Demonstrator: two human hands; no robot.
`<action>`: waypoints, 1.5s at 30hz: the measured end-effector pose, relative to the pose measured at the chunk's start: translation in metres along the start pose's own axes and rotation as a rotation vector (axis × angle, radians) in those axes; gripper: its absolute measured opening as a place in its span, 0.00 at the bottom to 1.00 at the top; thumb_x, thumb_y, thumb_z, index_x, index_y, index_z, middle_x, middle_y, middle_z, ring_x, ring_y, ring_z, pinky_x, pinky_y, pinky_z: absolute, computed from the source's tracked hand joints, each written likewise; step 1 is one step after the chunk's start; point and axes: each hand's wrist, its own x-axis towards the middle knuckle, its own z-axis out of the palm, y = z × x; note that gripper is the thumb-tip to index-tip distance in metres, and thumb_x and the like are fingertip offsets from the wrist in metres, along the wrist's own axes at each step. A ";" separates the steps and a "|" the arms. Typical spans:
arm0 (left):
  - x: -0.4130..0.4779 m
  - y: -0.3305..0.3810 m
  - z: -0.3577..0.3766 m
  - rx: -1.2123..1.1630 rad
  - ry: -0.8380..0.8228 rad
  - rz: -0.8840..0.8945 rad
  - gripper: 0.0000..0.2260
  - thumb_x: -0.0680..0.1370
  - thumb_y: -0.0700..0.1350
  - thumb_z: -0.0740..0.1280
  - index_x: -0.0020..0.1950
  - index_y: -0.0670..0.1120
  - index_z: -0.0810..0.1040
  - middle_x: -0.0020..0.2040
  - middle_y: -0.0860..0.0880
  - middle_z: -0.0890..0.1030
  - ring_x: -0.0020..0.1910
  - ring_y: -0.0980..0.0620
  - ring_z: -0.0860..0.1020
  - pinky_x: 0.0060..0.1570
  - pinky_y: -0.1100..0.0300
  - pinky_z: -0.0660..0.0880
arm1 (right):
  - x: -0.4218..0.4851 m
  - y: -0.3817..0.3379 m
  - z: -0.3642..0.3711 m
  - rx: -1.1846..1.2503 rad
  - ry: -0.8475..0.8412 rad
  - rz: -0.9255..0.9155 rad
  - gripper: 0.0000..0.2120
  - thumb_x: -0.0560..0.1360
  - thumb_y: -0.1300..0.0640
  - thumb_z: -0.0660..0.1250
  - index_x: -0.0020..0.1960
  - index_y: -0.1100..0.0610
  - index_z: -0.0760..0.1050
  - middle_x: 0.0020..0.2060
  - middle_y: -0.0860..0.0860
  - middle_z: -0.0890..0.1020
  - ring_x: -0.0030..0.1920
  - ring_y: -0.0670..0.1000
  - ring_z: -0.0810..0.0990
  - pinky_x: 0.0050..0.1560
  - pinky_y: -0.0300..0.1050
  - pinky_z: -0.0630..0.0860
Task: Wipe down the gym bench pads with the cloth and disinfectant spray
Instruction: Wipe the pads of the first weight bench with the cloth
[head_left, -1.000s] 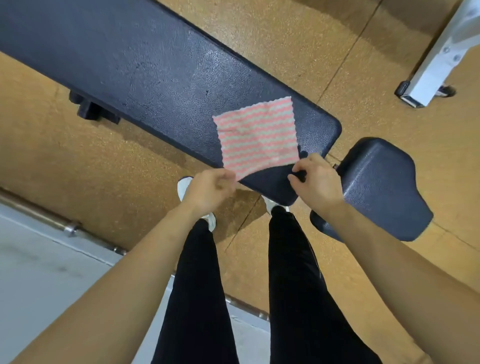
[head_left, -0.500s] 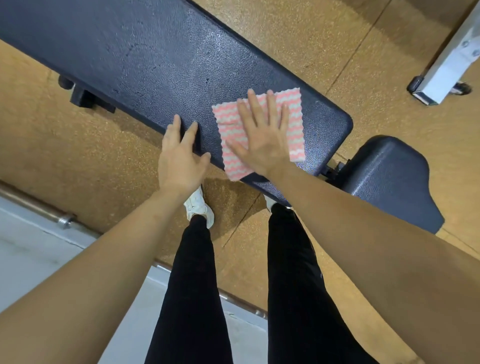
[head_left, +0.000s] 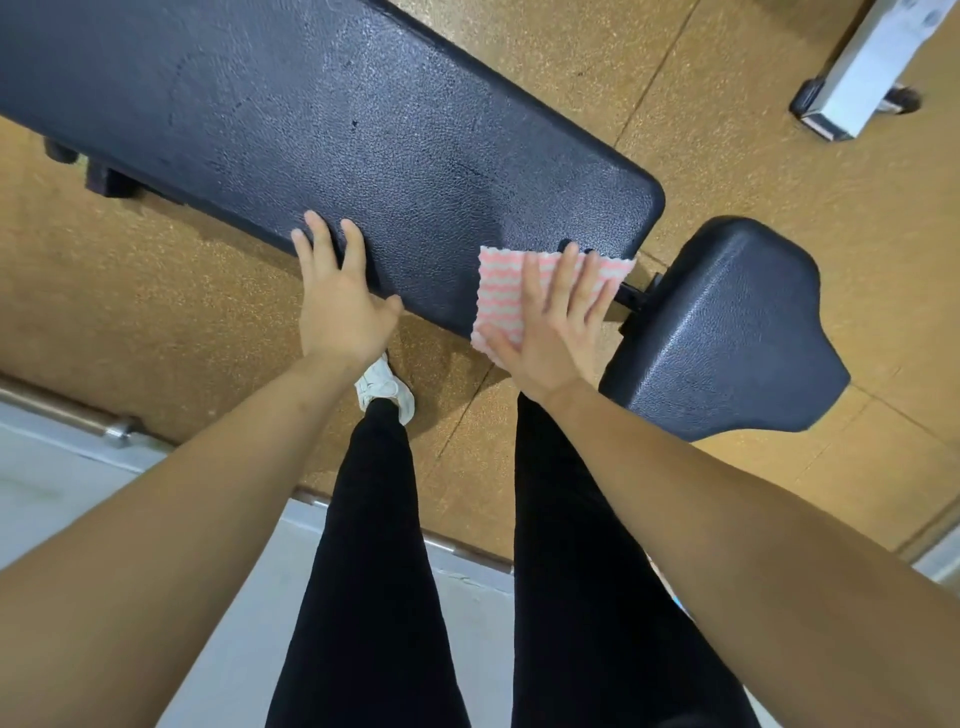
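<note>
The pink-and-white striped cloth (head_left: 498, 291) lies on the near right corner of the long bench pad (head_left: 363, 119), its lower edge hanging past the pad's rim. The right hand (head_left: 545, 332) presses flat on it with straight, spread fingers and grips nothing; cloth shows to its left and beyond its fingertips. The left hand (head_left: 340, 306) rests open on the pad's near edge, apart from the cloth. The seat pad (head_left: 727, 332) sits just right.
</note>
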 end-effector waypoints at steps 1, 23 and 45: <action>0.000 0.000 0.000 0.010 -0.001 0.004 0.42 0.78 0.49 0.73 0.84 0.45 0.51 0.84 0.39 0.41 0.83 0.37 0.39 0.80 0.46 0.55 | 0.006 0.003 -0.003 -0.005 0.009 -0.003 0.45 0.77 0.25 0.50 0.83 0.52 0.46 0.81 0.67 0.45 0.79 0.72 0.42 0.75 0.75 0.41; -0.001 -0.034 -0.007 -0.067 0.031 0.105 0.36 0.78 0.50 0.71 0.83 0.54 0.59 0.85 0.50 0.46 0.84 0.49 0.44 0.68 0.47 0.72 | 0.069 -0.046 -0.027 -0.185 0.130 -0.583 0.39 0.80 0.29 0.48 0.83 0.50 0.49 0.82 0.58 0.48 0.80 0.69 0.48 0.75 0.75 0.44; 0.085 -0.146 -0.081 -0.077 0.381 0.005 0.35 0.77 0.60 0.71 0.80 0.49 0.66 0.83 0.41 0.57 0.82 0.37 0.56 0.79 0.41 0.59 | 0.186 -0.150 -0.096 -0.198 0.218 -0.336 0.39 0.77 0.23 0.43 0.82 0.39 0.42 0.83 0.54 0.45 0.80 0.69 0.42 0.71 0.81 0.44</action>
